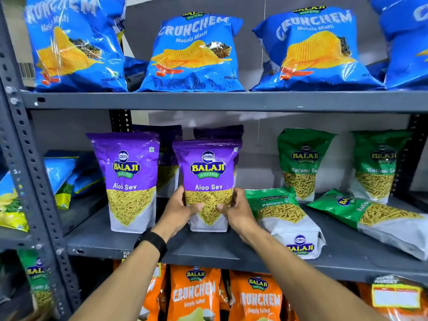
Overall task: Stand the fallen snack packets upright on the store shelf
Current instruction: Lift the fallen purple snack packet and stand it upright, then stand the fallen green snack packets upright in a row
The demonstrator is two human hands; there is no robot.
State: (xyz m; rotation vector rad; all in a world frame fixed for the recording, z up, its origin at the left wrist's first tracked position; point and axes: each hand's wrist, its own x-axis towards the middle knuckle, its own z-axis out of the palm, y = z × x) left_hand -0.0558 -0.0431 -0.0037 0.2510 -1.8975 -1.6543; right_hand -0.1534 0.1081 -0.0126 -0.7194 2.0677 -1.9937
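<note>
A purple Aloo Sev packet (208,167) stands upright on the middle shelf (208,251). My left hand (179,208) grips its lower left side and my right hand (236,210) its lower right side. A second purple Aloo Sev packet (128,179) stands upright to its left. Two green Ratlami Sev packets lie flat on the same shelf: one (284,218) just right of my right hand, another (375,218) farther right. Behind them two green packets (301,163) (377,165) stand upright.
Blue Crunchem bags (192,56) line the top shelf. Orange Crunchem bags (196,295) fill the shelf below. A grey slotted upright (34,181) borders the left side, with blue and yellow packets (58,177) lying on the neighbouring rack. More purple packets stand behind the front ones.
</note>
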